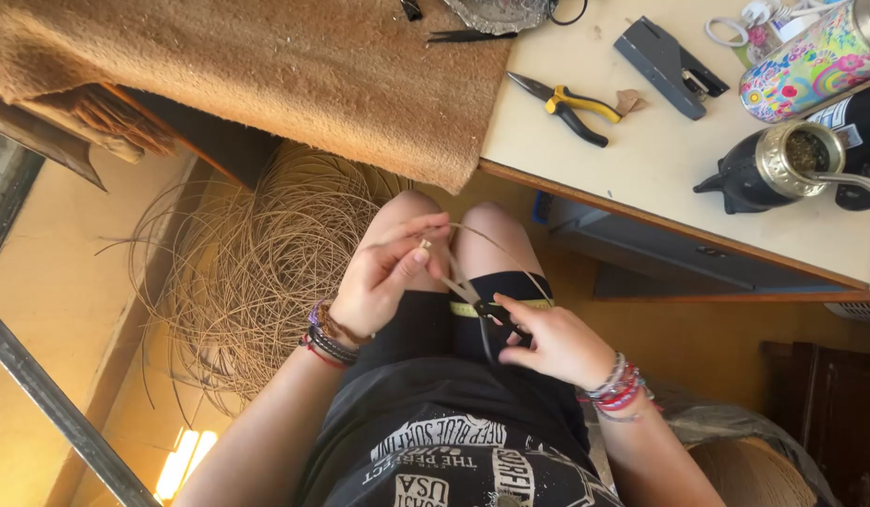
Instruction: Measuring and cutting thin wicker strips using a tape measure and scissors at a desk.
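1. Scissors [480, 310], black-handled, sit in our right hand [557, 345], fingers closed through the loops; blades point up-left toward the left hand [383, 277].
2. Left hand is closed in a pinch on a thin pale reed strand [496, 246], held just above the knees; the strand arcs off to the right, over the right thigh.
3. Blade tips lie right by the pinch, touching or nearly so; can't tell if the strand is between the blades.
4. Our judgement for a clean cut: keep the strand taut w/ the pinch, set it deep in the blades, not at the tips, & keep left fingertips off the cutting line.
5. Yellow tape measure [463, 309] lies across the lap, under the scissors.
6. Big loose coil of reed [257, 272] on the floor beyond the knees, left of centre.
7. Brown felt-like cloth [294, 66] hangs over the table edge.
8. On the white table [660, 160]: yellow-handled pliers [566, 105], dark grey stapler [668, 66], a cylindrical flask in a bright floral print [810, 64] at top right, & a dark gourd cup w/ metal rim [782, 169] below it.
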